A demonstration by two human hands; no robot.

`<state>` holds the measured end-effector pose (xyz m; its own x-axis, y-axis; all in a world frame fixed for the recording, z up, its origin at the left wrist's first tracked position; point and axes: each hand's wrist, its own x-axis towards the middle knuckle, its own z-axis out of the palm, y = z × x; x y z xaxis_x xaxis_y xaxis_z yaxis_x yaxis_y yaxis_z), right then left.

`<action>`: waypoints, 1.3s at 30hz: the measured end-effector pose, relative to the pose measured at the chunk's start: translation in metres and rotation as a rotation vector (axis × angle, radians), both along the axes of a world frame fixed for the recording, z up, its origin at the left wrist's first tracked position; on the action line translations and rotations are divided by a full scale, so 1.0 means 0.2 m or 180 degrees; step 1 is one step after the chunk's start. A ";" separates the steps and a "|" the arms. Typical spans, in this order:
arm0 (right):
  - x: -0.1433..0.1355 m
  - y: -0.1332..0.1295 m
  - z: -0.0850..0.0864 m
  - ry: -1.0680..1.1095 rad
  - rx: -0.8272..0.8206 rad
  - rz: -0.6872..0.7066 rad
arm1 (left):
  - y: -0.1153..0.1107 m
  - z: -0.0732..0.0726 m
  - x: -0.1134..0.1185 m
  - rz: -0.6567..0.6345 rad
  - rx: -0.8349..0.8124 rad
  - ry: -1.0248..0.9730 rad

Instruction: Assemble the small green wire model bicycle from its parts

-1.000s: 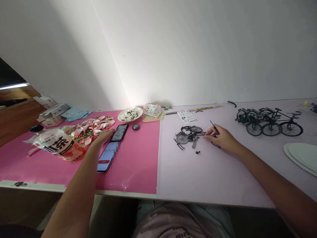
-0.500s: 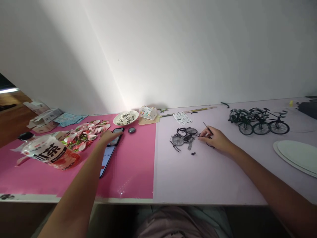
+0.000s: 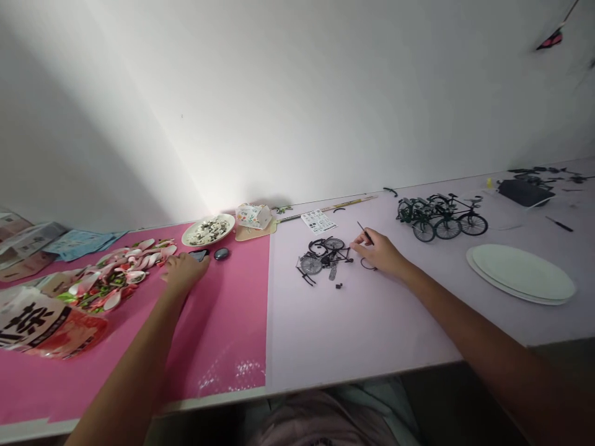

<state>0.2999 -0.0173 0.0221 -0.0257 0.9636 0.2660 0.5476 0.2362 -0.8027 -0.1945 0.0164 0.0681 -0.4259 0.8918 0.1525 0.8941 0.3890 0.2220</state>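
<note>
My left hand (image 3: 185,271) is over a dark phone (image 3: 199,254) on the pink part of the table, with fingers and thumb round its sides. Hand and forearm hide most of the phone. A round dark object (image 3: 222,253) lies just right of it. My right hand (image 3: 379,249) is closed on a thin dark tool (image 3: 365,233) whose exact kind I cannot make out. Its fingertips are by the frame end of a partly assembled black model bicycle (image 3: 321,255) lying flat. A thin black ring (image 3: 368,264) lies under this hand, and a small black part (image 3: 339,286) sits nearer me.
Finished-looking model bicycles (image 3: 446,217) stand at right, behind stacked white oval boards (image 3: 520,272). A plate of small pieces (image 3: 209,231), an instruction sheet (image 3: 318,221), pink petal-like pieces (image 3: 125,272) and a printed plastic bag (image 3: 51,325) lie about. A screwdriver (image 3: 559,223) is far right.
The view has swung right, bringing more of the table's right side in. My left hand has gone from reaching across the phone's upper part to wrapping over it. My right hand keeps the thin tool.
</note>
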 end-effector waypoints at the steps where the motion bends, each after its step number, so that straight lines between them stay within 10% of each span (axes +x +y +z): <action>1: 0.01 0.01 -0.01 -0.0037 0.0016 -0.0081 | -0.02 0.00 0.05 0.0271 -0.0075 0.0023; 5: 0.05 0.04 -0.04 -0.0383 -0.0139 -0.0246 | -0.08 0.00 0.28 -0.0048 0.0094 0.0199; 19: 0.07 0.02 -0.02 -0.0083 -0.0321 -0.0066 | -0.15 -0.15 0.95 -0.3099 -0.0266 -0.0601; 39: -0.15 -0.02 -0.06 -0.0896 -0.0015 0.0461 | -0.19 -0.32 0.99 -0.3178 0.0114 -0.0235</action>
<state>0.2705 -0.0213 0.0092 -0.2348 0.9458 0.2244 0.7095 0.3246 -0.6255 0.0034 -0.0220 0.0032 0.5061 0.8414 0.1898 0.7909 -0.5405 0.2869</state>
